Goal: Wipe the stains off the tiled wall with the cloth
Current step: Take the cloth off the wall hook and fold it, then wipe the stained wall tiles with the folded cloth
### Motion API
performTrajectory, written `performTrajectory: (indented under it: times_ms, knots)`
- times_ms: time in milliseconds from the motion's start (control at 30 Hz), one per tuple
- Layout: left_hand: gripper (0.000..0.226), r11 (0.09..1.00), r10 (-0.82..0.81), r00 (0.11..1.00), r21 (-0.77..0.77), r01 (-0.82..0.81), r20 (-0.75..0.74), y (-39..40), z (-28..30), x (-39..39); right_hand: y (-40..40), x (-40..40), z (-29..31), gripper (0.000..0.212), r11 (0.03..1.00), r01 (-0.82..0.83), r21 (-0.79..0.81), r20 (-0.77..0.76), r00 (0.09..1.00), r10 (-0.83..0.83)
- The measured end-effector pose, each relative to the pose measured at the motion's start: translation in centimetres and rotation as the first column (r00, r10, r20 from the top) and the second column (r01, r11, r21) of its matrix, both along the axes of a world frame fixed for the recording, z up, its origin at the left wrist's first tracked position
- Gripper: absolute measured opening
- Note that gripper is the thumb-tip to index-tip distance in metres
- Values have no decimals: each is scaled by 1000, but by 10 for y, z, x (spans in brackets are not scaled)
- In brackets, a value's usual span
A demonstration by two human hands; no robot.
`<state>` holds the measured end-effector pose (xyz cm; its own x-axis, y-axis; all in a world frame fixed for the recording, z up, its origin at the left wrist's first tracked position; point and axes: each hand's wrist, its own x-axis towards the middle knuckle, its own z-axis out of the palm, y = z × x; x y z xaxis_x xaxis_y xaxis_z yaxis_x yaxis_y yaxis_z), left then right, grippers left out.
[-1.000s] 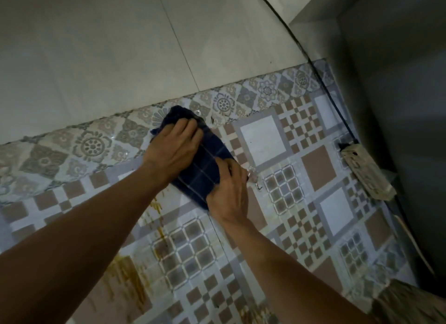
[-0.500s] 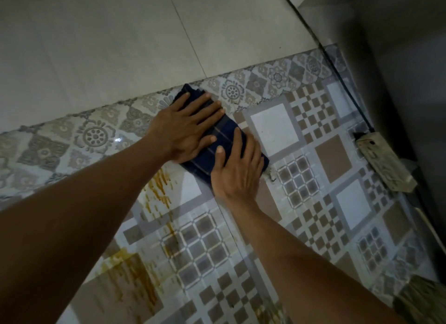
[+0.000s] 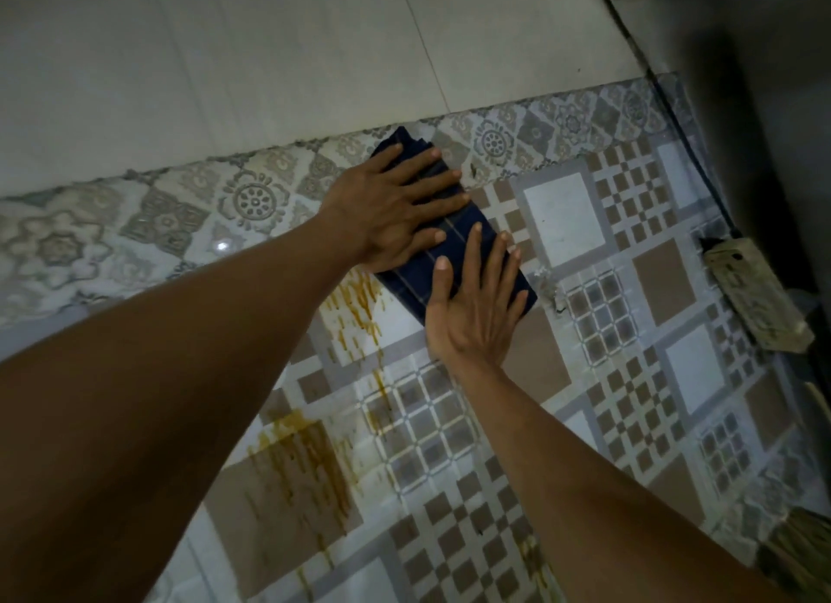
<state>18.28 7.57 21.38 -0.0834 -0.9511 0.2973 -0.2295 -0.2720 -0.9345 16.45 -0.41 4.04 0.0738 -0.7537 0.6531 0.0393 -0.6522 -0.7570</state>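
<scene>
- The cloth (image 3: 454, 247) is a dark blue folded strip. It lies flat against the wall (image 3: 562, 216), where the flower border meets the checked tiles.
- The left hand (image 3: 395, 211) covers the upper end of the cloth, with the palm down and the fingers spread wide. The fingers are apart, not closed around the cloth; they only press it to the tiles.
- The right hand (image 3: 476, 306) does the same on the lower end. Its fingers are also open and flat, and its heel rests on the tile just below the cloth.
- I think the two flat palms are used because a folded pad needs even pressure along its length, and pinching would lift it from the wall.
- The long axis of the cloth runs diagonally in the picture, from upper left at the border to lower right toward a small hook (image 3: 551, 288). The upper end touches the border.
- The stains (image 3: 355, 306), yellow-brown drips, begin just below and left of the cloth and run further down the tiles. They look not yet wiped, so the broad side of the cloth probably faces them for a sweep downward.
</scene>
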Motion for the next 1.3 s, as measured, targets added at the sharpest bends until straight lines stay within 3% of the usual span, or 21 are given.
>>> performTrajectory:
  times_ms: [300, 1300]
  knots:
    - [65, 998, 42, 999, 50, -42, 2, 75, 3, 11, 88, 16, -5, 65, 999, -14, 37, 35, 999, 12]
    - [64, 996, 79, 997, 37, -79, 13, 451, -7, 97, 470, 96, -13, 60, 998, -61, 34, 54, 997, 59]
